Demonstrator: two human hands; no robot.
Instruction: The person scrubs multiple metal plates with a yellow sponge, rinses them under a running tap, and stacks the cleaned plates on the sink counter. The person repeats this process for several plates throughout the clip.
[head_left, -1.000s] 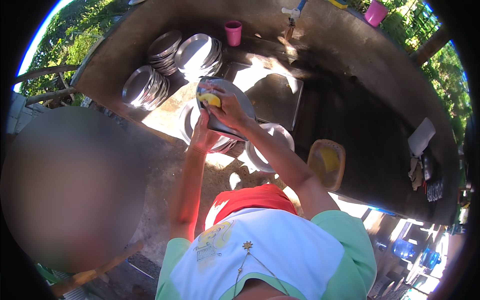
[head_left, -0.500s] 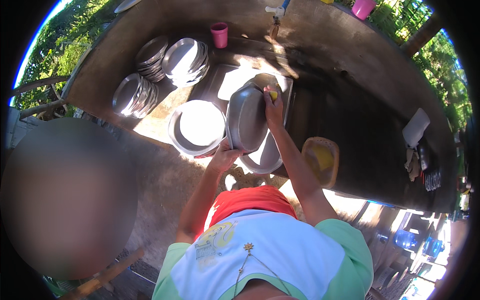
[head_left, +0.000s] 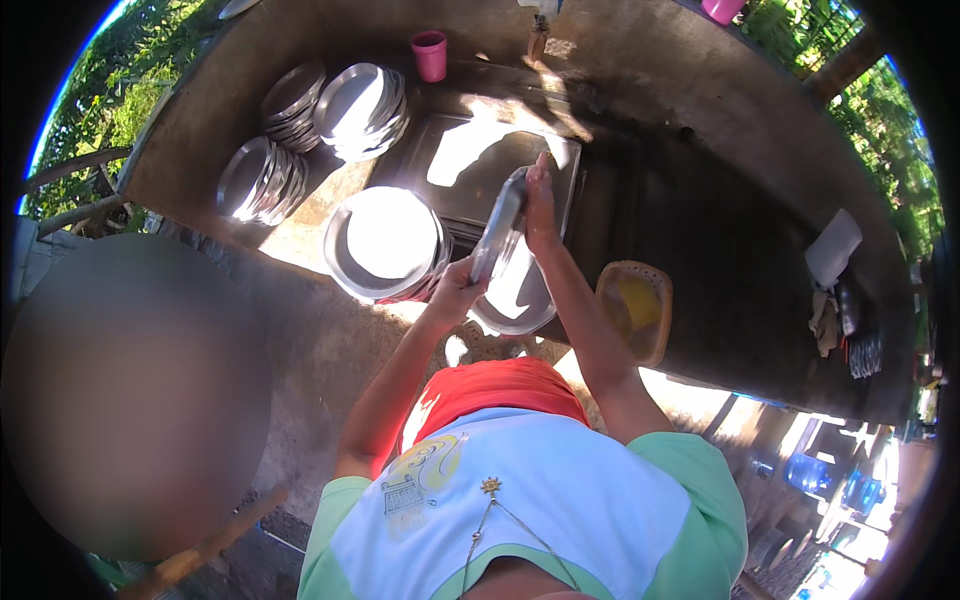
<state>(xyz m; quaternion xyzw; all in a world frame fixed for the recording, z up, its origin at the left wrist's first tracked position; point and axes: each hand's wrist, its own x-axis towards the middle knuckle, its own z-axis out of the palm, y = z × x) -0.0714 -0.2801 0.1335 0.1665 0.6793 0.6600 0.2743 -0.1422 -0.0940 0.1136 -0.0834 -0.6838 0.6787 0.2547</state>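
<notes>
My left hand [head_left: 456, 293] grips the near end of a metal plate [head_left: 497, 230], which is tilted up nearly edge-on. My right hand [head_left: 541, 212] lies closed along the plate's right side. The yellow sponge seen in it half a second ago is now hidden. Below the held plate, another metal plate [head_left: 518, 318] catches bright sun. Just left of my hands sits a stack of metal plates [head_left: 345, 270], the top one glaring white. Beneath and beyond is a large rectangular metal tray [head_left: 425, 150].
Several stacks of metal plates [head_left: 350, 105] stand at the far left, near a pink cup [head_left: 430, 62]. On the right are an orange-rimmed basket [head_left: 658, 335] with something yellow inside and a bundle of cutlery [head_left: 866, 356]. A concrete wall [head_left: 650, 70] curves behind, with a tap [head_left: 540, 22].
The plate has turned from showing its broad face to nearly edge-on. My right hand has shifted down slightly along its side, and the yellow sponge has gone out of sight.
</notes>
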